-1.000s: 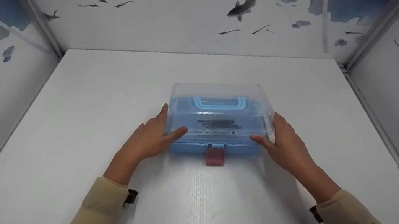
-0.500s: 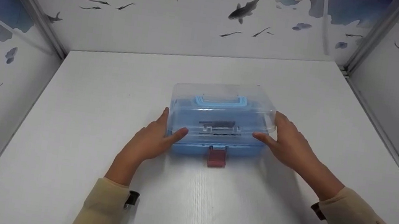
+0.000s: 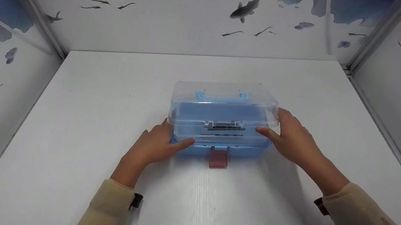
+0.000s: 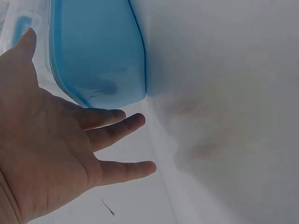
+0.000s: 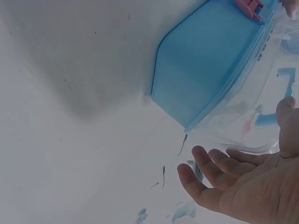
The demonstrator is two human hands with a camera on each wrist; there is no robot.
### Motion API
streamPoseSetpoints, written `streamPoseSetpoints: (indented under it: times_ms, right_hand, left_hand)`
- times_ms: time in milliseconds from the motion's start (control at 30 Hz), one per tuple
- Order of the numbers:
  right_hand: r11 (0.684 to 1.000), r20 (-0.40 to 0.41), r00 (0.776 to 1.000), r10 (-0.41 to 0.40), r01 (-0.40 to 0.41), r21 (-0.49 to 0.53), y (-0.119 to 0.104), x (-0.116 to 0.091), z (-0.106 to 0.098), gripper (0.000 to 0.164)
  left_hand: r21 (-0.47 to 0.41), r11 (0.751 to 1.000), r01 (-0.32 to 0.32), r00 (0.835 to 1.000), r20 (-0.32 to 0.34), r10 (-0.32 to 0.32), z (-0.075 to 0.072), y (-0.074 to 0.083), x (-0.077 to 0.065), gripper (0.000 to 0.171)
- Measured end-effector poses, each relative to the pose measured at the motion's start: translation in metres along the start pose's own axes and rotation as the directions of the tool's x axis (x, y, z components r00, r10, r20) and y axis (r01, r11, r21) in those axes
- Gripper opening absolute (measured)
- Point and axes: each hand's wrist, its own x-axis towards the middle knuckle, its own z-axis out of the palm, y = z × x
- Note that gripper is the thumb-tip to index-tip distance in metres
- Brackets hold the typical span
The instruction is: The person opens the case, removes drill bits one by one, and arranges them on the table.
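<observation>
hands (image 3: 294, 138) at blue box (image 3: 245, 151), clear lid (image 3: 224, 110)

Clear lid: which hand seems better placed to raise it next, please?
Probably the right hand: in the head view it sits higher, beside the clear lid. The left hand sits lower, its fingers beside the blue base.

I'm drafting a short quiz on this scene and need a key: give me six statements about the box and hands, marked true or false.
1. The lid is see-through. True.
2. The latch is green. False: the latch is red.
3. The left hand is at the left of the box. True.
4. The right hand is lying flat on the table. False: the right hand is raised beside the box.
5. The table is black. False: the table is white.
6. The latch is on the side nearer the person. True.
</observation>
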Motion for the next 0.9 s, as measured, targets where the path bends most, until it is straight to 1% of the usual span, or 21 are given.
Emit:
streamPoseSetpoints:
  times_ms: [133,267,467,600,667,867,900]
  right_hand:
    - [1.000,0.009,1.000,0.006,-0.006,-0.026,-0.002,0.002,-0.003,0.106]
    - [0.999,0.013,1.000,-0.003,0.004,-0.039,-0.004,0.004,-0.008,0.108]
    - [1.000,0.031,0.999,-0.028,0.028,-0.005,-0.003,0.008,-0.012,0.103]
    - [0.999,0.041,0.998,-0.041,0.040,0.015,-0.004,0.011,-0.014,0.098]
    - [0.999,0.041,0.998,-0.041,0.040,0.027,-0.005,0.012,-0.016,0.097]
    - [0.999,0.022,0.999,-0.024,0.023,0.049,-0.010,0.018,-0.024,0.091]
    - [0.999,0.021,1.000,-0.021,0.021,0.043,-0.011,0.020,-0.026,0.092]
  left_hand:
    - [0.035,0.999,0.005,1.000,0.008,-0.005,0.002,0.000,0.003,0.117]
    - [0.017,1.000,-0.010,1.000,0.004,0.010,0.002,-0.001,0.006,0.117]
    - [-0.018,1.000,-0.009,1.000,0.019,0.009,0.004,-0.003,0.010,0.119]
    - [-0.024,1.000,-0.018,1.000,0.007,0.018,0.005,-0.003,0.012,0.118]
    - [-0.027,0.999,-0.021,1.000,-0.001,0.021,0.005,-0.002,0.013,0.121]
    - [-0.036,0.999,0.022,1.000,-0.001,-0.022,0.005,-0.002,0.016,0.134]
    - [-0.037,0.999,0.031,1.000,0.000,-0.031,0.006,-0.002,0.016,0.136]
